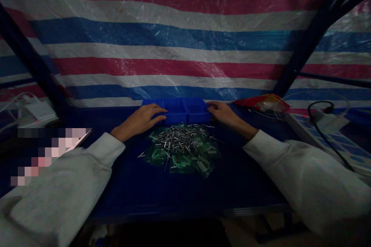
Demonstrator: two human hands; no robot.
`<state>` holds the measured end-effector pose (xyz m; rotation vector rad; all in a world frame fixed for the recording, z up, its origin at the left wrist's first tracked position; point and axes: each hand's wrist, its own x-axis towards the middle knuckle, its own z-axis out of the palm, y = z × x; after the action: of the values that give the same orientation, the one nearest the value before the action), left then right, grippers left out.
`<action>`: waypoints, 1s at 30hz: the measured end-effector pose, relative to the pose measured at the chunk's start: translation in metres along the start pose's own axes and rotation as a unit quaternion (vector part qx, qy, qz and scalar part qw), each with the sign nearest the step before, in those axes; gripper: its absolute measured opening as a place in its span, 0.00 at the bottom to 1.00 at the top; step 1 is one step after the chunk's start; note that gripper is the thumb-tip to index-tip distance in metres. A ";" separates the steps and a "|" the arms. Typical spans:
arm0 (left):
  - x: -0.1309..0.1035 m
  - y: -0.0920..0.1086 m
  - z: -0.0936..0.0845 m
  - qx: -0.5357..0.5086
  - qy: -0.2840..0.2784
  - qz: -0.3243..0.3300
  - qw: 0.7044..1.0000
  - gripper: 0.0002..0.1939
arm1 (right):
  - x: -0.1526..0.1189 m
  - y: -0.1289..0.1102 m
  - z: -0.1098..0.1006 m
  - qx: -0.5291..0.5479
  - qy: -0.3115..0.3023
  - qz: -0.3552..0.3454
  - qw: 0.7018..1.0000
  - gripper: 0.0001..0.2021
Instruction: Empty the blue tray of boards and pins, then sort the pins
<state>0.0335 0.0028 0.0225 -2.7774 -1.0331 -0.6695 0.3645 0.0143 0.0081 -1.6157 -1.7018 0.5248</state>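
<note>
A blue plastic tray (179, 109) with compartments stands at the back of the dark blue table (162, 189). My left hand (142, 119) grips its left end, fingers curled over the rim. At the tray's right end my right hand (222, 112) holds the rim the same way. Just in front of the tray lies a heap of several thin metal pins (179, 139) on top of small green parts (188, 160). Both arms wear light grey sleeves.
A striped red, white and blue tarp (174, 38) hangs right behind the tray. A red packet (261, 102) and white cable lie at the back right, a power strip with a black cord (327, 131) at the right. White items (34, 112) sit at the far left.
</note>
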 end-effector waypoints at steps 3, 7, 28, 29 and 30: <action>0.002 0.003 0.012 -0.007 0.017 -0.016 1.000 0.17 | 0.006 0.001 0.002 -0.033 0.004 -0.028 0.999 0.18; 0.003 0.001 0.018 -0.004 0.035 -0.030 0.999 0.16 | 0.008 0.001 0.004 -0.057 0.015 -0.035 0.998 0.18; 0.005 -0.001 0.017 -0.008 0.055 -0.021 0.998 0.16 | -0.005 -0.004 0.007 -0.126 0.027 -0.069 0.989 0.20; 0.004 -0.001 0.017 -0.006 0.055 -0.023 0.998 0.16 | -0.005 -0.004 0.007 -0.124 0.025 -0.070 0.989 0.20; 0.004 -0.001 0.017 -0.005 0.053 -0.025 0.998 0.16 | -0.005 -0.003 0.007 -0.122 0.025 -0.071 0.990 0.20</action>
<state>0.0421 0.0101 0.0092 -2.6980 -1.0850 -0.8218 0.3567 0.0100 0.0048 -1.6438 -1.8834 0.2101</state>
